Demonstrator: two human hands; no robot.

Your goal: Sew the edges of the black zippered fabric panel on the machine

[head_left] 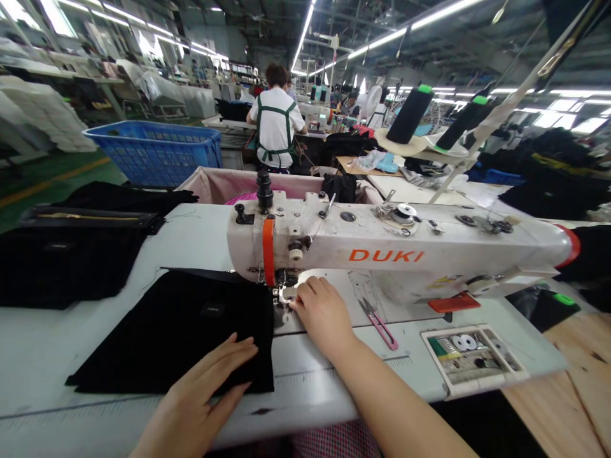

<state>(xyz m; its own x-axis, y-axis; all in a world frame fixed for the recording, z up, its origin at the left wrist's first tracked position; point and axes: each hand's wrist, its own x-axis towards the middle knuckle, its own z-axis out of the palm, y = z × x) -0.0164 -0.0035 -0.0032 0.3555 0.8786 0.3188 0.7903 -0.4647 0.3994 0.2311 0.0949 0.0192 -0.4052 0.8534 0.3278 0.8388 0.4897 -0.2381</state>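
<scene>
A black fabric piece [191, 331] with a small label lies flat on the sewing machine bed, its right edge running up to the presser foot [286, 294]. My left hand [205, 381] rests on the lower right part of this fabric, fingers stretched out and flat. Right beside the presser foot, my right hand [324, 312] has its fingers curled and thumb and fingertips drawn together. Whatever is between those fingertips, if anything, is too small to tell. The white sewing machine [324, 238] marked DUKI reaches over both from the right.
Pink thread snips [379, 324] lie right of my right hand, before an accessory tray [475, 356] with bobbins. More black fabric with a zipper [90, 216] sits at left. Behind stand a blue basket [157, 152] and a person [277, 121] seen from behind. Thread cones [410, 114] stand upper right.
</scene>
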